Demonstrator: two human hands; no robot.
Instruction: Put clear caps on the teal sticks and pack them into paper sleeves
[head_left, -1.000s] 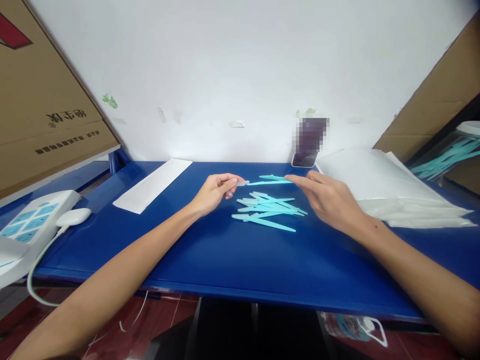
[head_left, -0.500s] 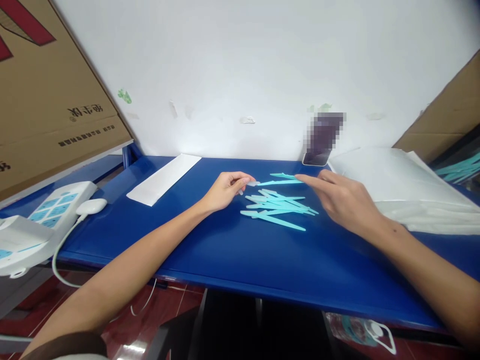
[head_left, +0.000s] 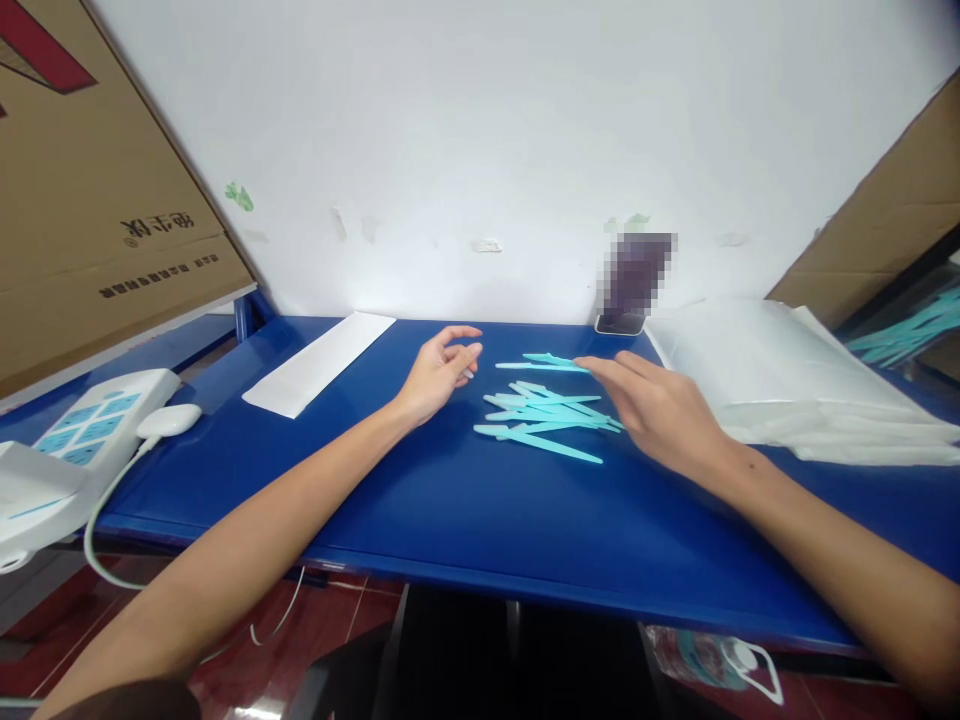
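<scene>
Several thin turquoise plastic sticks (head_left: 544, 417) lie in a loose pile on the blue table (head_left: 450, 500). One more turquoise stick (head_left: 536, 365) lies apart at the far side of the pile. My left hand (head_left: 437, 371) rests just left of the pile, fingers loosely spread, holding nothing. My right hand (head_left: 656, 410) lies palm down to the right of the pile, fingers stretched out, its fingertips touching the right end of that far stick.
A white paper strip (head_left: 319, 362) lies at the back left. A stack of clear plastic bags (head_left: 780, 375) fills the right side. A phone (head_left: 621, 322) leans on the wall. A white power strip (head_left: 67, 440) and cardboard boxes (head_left: 97, 190) stand at the left.
My left hand has let go of the pale tip of the far stick and opened, drawing slightly left. The right hand has stayed at the stick's other end.
</scene>
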